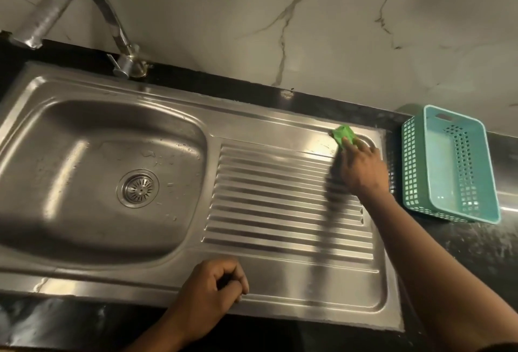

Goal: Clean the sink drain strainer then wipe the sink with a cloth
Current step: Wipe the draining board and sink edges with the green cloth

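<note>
A steel sink [50,242] fills the left of the view, with its round drain strainer [138,187] seated in the basin floor. To the right lies the ribbed drainboard [280,205]. My right hand [361,168] presses a small green cloth [343,134] onto the far right corner of the drainboard, fingers stretched over it. My left hand [213,285] rests on the front rim of the sink, its fingers curled into a loose fist with nothing visible in it.
A curved steel tap [84,9] rises at the back left and arches over the basin. A teal perforated plastic basket [451,163] lies on the dark countertop [476,242] just right of the sink. A marble-patterned wall stands behind.
</note>
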The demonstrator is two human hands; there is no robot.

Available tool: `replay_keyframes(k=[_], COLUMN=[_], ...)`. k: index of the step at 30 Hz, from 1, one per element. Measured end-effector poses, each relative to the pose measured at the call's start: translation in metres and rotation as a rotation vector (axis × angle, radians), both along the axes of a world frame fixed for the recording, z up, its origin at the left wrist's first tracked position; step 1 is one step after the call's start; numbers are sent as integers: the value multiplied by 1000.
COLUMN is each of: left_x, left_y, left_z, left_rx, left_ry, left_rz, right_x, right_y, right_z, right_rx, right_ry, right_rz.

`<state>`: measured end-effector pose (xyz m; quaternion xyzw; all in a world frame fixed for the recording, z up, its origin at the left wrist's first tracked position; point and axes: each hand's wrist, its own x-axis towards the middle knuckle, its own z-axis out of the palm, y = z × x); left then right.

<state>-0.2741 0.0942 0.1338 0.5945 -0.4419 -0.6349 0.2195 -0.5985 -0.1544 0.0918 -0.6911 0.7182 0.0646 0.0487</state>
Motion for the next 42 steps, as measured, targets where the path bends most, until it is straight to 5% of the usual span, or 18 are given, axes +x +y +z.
replay_keyframes(k=[8,15,26,34,42], left_x=[17,28,59,74,91], left_y=[8,12,29,38,48], left_z=[-5,-4,-2,-5,0], left_rx=[28,40,87,34,-10], left_ry=[55,79,82,66,75], left_rz=[42,56,134,121,32], right_x=[-30,33,289,272,231], right_y=[-29,-39,-39,-11,118], right_z=[18,-11,-24,-13,-3], right_rx=[-246,-183,-23,134,194], right_ry=[-342,-501,-580,-458,-450], right_rz=[-351,-472,193,617,642])
